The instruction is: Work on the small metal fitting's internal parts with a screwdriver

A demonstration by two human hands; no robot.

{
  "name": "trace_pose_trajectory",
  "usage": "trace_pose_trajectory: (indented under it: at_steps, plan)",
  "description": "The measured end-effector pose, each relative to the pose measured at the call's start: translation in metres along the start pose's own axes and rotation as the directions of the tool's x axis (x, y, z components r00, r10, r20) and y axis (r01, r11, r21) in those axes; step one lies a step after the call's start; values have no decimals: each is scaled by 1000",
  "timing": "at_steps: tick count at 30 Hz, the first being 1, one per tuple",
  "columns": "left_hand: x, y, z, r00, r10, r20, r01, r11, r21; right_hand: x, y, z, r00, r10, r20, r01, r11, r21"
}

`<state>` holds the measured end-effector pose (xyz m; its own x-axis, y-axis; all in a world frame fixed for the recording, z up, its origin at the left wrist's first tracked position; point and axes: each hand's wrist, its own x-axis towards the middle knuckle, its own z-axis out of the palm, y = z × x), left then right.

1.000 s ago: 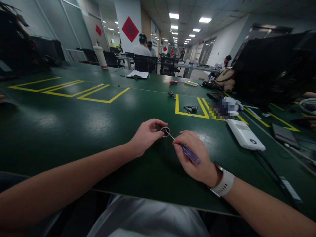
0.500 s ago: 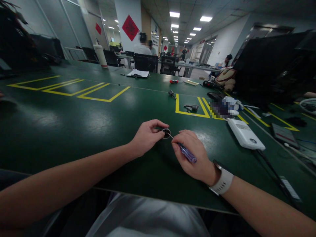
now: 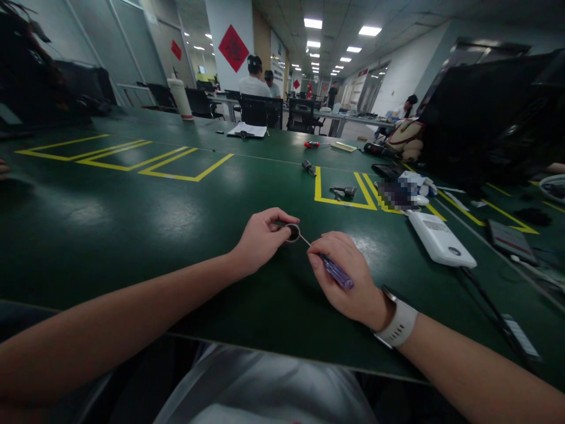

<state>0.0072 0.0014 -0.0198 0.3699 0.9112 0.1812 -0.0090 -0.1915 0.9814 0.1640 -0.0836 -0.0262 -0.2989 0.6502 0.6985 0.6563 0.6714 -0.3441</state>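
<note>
My left hand (image 3: 262, 240) pinches a small round part with a pale metal rim and a dark inside (image 3: 293, 233) between thumb and fingers, just above the green table (image 3: 212, 235). Closed round the purple see-through handle of a screwdriver (image 3: 336, 272) is my right hand (image 3: 346, 274). The thin shaft points up and left, and its tip is at the right edge of the ring-like part. Whether the tip touches the rim or reaches inside is too small to tell. A pale watch strap circles my right wrist.
Dark metal parts lie by the yellow tape: a cylindrical piece (image 3: 308, 168) outside it and a chuck-like piece (image 3: 348, 191) inside. A red screwdriver (image 3: 311, 145) is farther back. To the right sits a white box (image 3: 441, 238) with a black cable. A clipboard (image 3: 247, 130) and bottle (image 3: 180, 100) stand beyond.
My left hand has shifted slightly left and away from me with the round part. More of the screwdriver's shaft shows between the two hands; my right hand has barely moved.
</note>
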Motion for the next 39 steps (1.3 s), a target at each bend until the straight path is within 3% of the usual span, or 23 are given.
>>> trace_pose_trajectory:
  at_steps: [5,9,11,14,17,21,23,26,30,34,39]
  plan:
    - [27,-12,-20,972,10,-235,7,997,70,1,1,-1,998,59,0,-59,998,26]
    - [51,-31,-44,937,49,-345,16,983,182,1,2,0,995,104,13,-104,994,40]
    - [59,-39,-51,934,91,-345,10,960,280,2,2,0,991,133,17,-134,990,51]
    - [62,-42,-53,939,205,-275,-42,865,500,3,2,0,981,193,11,-193,977,91]
    - [54,-34,-43,946,289,-149,-119,735,668,5,2,-3,963,268,8,-266,949,168]
    - [37,-18,-20,945,307,110,-278,585,762,6,4,-10,934,357,14,-335,860,384]
    - [31,-13,-9,930,321,179,-335,538,773,6,8,-12,919,393,-9,-327,777,538]
    - [23,-10,4,945,254,206,-320,597,736,4,13,-13,896,442,-55,-294,680,671]
    - [12,-9,9,958,128,257,-273,689,672,3,14,-13,899,435,-46,-270,635,724]
    - [3,-6,4,911,186,369,-384,712,588,4,11,-14,903,430,-24,-261,591,764]
    - [1,-6,2,888,244,390,-432,733,525,1,10,-17,919,395,-11,-276,663,696]
